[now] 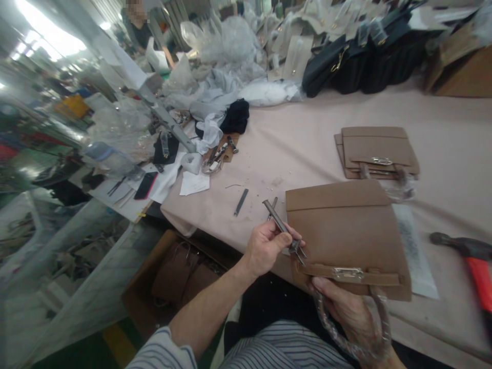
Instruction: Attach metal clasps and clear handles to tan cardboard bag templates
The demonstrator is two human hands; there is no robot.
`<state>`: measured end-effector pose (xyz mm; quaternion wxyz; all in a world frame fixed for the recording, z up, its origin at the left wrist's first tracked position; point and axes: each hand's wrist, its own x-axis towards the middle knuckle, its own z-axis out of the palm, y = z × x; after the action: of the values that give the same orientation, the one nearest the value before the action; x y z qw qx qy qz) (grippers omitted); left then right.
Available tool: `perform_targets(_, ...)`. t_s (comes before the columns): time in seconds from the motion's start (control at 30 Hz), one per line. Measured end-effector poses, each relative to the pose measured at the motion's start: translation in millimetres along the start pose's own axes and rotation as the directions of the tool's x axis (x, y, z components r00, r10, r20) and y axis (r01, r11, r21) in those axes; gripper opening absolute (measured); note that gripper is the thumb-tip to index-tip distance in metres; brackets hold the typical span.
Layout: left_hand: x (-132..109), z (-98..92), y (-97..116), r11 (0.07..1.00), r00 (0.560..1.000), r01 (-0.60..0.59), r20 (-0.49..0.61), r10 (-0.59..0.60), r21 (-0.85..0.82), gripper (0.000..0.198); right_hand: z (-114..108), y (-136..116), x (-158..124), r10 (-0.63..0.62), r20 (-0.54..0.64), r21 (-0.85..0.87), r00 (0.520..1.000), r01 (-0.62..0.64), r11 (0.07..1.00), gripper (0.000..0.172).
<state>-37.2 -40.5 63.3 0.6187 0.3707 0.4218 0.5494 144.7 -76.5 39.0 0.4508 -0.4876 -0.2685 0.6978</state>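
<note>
My left hand [265, 248] is closed around a slim metal tool with thin prongs [282, 224], its pronged end pointing down at the left end of the strap. A brown leather handbag [342, 225] lies flat on the table in front of me, with a strap and a shiny metal clasp [348, 274] along its near edge. My right hand [348, 307] grips that near edge below the strap, thumb on top. The bag's plastic-wrapped handle [326, 320] loops around my right hand and wrist. The fingers under the bag are hidden.
A hammer with a red handle [478, 271] lies at the right. More brown handbags [376, 146] are stacked behind. A flat metal strip [241, 202] lies left of the bag. Black bags [357, 61] and clear plastic [234, 46] line the back. An open carton [138, 287] stands below the table.
</note>
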Motion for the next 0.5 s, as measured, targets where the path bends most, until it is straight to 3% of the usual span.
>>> perform_targets(0.07, -4, 3.5, 4, 1.0, 1.0, -0.019, -0.013, 0.019, 0.003, 0.044, 0, 1, -2, 0.024, 0.032, 0.02, 0.999, -0.024, 1.0, 0.041)
perform_targets(0.17, -9, 6.9, 7, 0.998, 0.999, -0.038, -0.024, 0.039, 0.055, 0.042, 2, 8, -3, -0.043, 0.04, 0.064, 0.998, 0.041, 0.997, 0.051)
perform_targets(0.3, -8, 5.8, 3, 0.987, 0.999, -0.012, -0.04, 0.019, 0.161, 0.039, 8, 21, -1, -0.075, 0.062, 0.135, 0.995, 0.066, 0.989, 0.048)
perform_targets(0.5, -4, -0.2, -12, 0.97, 0.998, 0.045, -0.048, -0.035, 0.24, 0.028, 19, 30, 4, 0.049, -0.143, 0.117, 0.988, -0.032, 0.993, 0.04)
